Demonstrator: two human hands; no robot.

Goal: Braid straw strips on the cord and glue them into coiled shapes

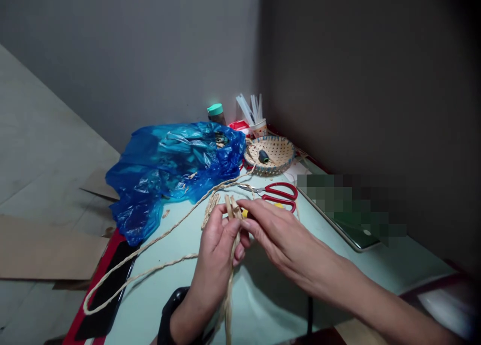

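Note:
Between my two hands, above the middle of the table, is a bundle of pale straw-like fibre strands (227,305), its folded ends sticking up past the fingertips. My left hand (220,244) is closed round the bundle, thumb on top. My right hand (276,232) pinches the strands at their upper end with thumb and index finger. A long twisted fibre cord (158,238) loops out over the table's left edge and back toward my left hand. Just behind the hands lie red-handled scissors (280,190) and a small braided fibre piece (211,209), partly hidden.
A crumpled blue plastic bag (176,159) covers the back left. Behind are a woven basket (278,167) holding a dark thread spool (263,157), a cup of clear sticks (259,128) and a green-lidded jar (215,112). A tablet-like device (361,234) lies right; walls stand close behind.

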